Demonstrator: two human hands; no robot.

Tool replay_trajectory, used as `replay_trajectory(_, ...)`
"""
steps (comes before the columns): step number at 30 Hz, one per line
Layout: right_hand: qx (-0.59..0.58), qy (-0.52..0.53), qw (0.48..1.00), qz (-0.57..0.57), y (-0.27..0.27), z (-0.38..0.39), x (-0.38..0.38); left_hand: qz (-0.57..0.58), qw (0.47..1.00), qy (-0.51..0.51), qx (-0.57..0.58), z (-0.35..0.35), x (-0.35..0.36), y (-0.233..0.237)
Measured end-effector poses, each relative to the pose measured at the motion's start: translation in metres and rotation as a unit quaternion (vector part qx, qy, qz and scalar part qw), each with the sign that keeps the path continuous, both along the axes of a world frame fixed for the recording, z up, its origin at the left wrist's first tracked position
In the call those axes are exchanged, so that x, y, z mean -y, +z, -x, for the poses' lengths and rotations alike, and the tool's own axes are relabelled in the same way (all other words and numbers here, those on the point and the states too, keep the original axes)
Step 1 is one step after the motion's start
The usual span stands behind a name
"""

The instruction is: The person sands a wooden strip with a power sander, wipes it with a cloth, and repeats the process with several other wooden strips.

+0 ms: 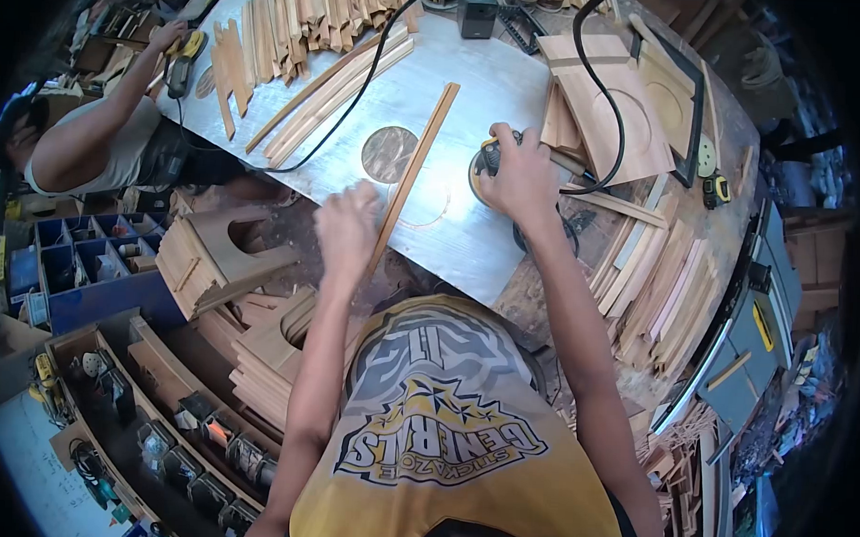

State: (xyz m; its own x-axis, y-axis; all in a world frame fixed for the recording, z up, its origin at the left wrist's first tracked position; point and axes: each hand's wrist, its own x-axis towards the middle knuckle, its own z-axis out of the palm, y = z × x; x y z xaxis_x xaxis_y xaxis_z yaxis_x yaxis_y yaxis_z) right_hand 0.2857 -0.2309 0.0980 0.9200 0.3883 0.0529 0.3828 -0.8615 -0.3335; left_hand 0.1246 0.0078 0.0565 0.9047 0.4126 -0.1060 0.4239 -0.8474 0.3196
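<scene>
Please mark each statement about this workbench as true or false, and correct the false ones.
1. The right hand grips a sander on the metal sheet. True.
2. The left hand holds a hammer. False: it is closed on the near end of a long wooden strip.
3. The wooden strip lies on the metal sheet, beside the sander. True.
4. The co-worker's hand at the far end of the bench is on nothing. False: it rests on a yellow tool.
</scene>
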Motion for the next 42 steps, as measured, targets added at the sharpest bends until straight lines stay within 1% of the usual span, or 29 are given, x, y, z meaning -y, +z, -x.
replay_trajectory(1,0.015,0.003,1.0,0.0,-0.003,0.002,0.0,-0.018,0.998,0.037,0.053,0.012,-0.002,0.011)
replay_trajectory(3,0.013,0.002,1.0,0.003,-0.006,0.002,0.0,-0.027,0.997,0.054,0.057,0.033,0.005,0.022)
replay_trajectory(5,0.017,0.002,1.0,0.01,-0.005,0.001,-0.001,-0.035,0.995,0.071,0.067,0.034,0.017,0.02)
replay_trajectory(7,-0.001,0.008,1.0,0.015,-0.001,0.002,-0.001,-0.086,0.99,0.103,-0.029,0.027,0.042,-0.003)
replay_trajectory(8,0.0,0.013,1.0,0.016,-0.003,0.002,0.001,-0.091,0.987,0.099,-0.084,0.025,0.048,-0.015)
replay_trajectory(9,0.004,0.011,1.0,0.008,-0.005,0.0,0.003,-0.092,0.987,0.105,-0.082,0.027,0.053,-0.029)
replay_trajectory(11,0.009,0.012,1.0,-0.002,-0.004,-0.002,0.002,0.076,0.981,0.148,-0.1,0.03,0.058,-0.056)
replay_trajectory(12,0.011,0.017,1.0,-0.006,-0.004,-0.001,0.002,0.077,0.985,0.146,-0.048,0.031,0.058,-0.057)
replay_trajectory(13,0.011,0.022,1.0,-0.008,-0.004,0.001,0.004,0.077,0.985,0.147,-0.051,0.033,0.055,-0.058)
replay_trajectory(15,0.011,0.024,1.0,-0.017,-0.006,0.001,0.004,0.015,0.993,0.109,-0.033,0.034,0.05,-0.059)
replay_trajectory(16,0.015,0.026,0.999,-0.029,-0.007,0.001,0.004,0.016,0.993,0.111,-0.034,0.036,0.051,-0.063)
replay_trajectory(18,0.015,0.03,0.999,-0.024,-0.005,0.001,0.004,-0.152,0.984,0.066,0.072,0.035,0.052,-0.068)
replay_trajectory(19,0.013,0.031,0.999,-0.019,-0.005,0.001,0.005,-0.153,0.983,0.066,0.072,0.035,0.052,-0.069)
replay_trajectory(20,0.012,0.031,0.999,-0.02,-0.006,0.0,0.005,-0.045,0.992,0.101,0.054,0.037,0.052,-0.07)
replay_trajectory(21,0.019,0.033,0.999,-0.021,-0.006,0.0,0.005,0.062,0.988,0.136,0.035,0.037,0.053,-0.067)
replay_trajectory(22,0.024,0.034,0.999,-0.022,-0.006,0.001,0.005,0.061,0.988,0.136,0.031,0.035,0.054,-0.066)
replay_trajectory(24,0.013,0.033,0.999,-0.011,-0.007,0.002,0.005,0.089,0.978,0.187,-0.022,0.033,0.059,-0.067)
replay_trajectory(26,0.015,0.032,0.999,-0.003,-0.003,-0.003,0.003,0.081,0.978,0.187,-0.036,0.041,0.055,-0.065)
replay_trajectory(28,-0.033,0.031,0.998,0.035,-0.001,-0.003,0.002,0.074,0.978,0.187,-0.053,0.061,0.048,-0.06)
replay_trajectory(30,-0.022,0.039,0.999,0.027,-0.001,-0.003,0.004,0.164,0.973,0.161,-0.022,0.091,0.044,-0.053)
replay_trajectory(31,-0.013,0.05,0.998,0.02,0.0,-0.004,0.005,0.169,0.972,0.164,-0.017,0.103,0.051,-0.047)
replay_trajectory(33,-0.011,0.069,0.997,0.012,0.004,-0.009,0.011,0.166,0.98,0.089,-0.062,0.122,0.066,-0.041)
replay_trajectory(35,-0.017,0.084,0.996,0.014,0.011,0.0,0.016,0.195,0.974,0.075,-0.089,0.136,0.069,-0.064)
replay_trajectory(36,-0.022,0.069,0.997,0.042,0.024,0.004,0.016,0.211,0.975,0.032,-0.064,0.141,0.063,-0.078)
replay_trajectory(37,-0.025,0.057,0.996,0.069,0.037,0.007,0.014,0.227,0.973,-0.007,-0.036,0.139,0.059,-0.08)
replay_trajectory(38,-0.008,0.056,0.996,0.073,0.048,0.013,0.015,0.246,0.967,-0.009,-0.064,0.139,0.053,-0.083)
replay_trajectory(39,-0.007,0.066,0.994,0.088,0.058,0.02,0.014,0.261,0.963,-0.001,-0.06,0.139,0.048,-0.092)
replay_trajectory(41,0.005,0.058,0.994,0.093,0.073,0.03,0.009,0.459,0.884,-0.001,-0.088,0.142,0.041,-0.108)
replay_trajectory(42,-0.01,0.065,0.993,0.095,0.075,0.034,0.004,0.464,0.885,-0.003,-0.046,0.141,0.042,-0.105)
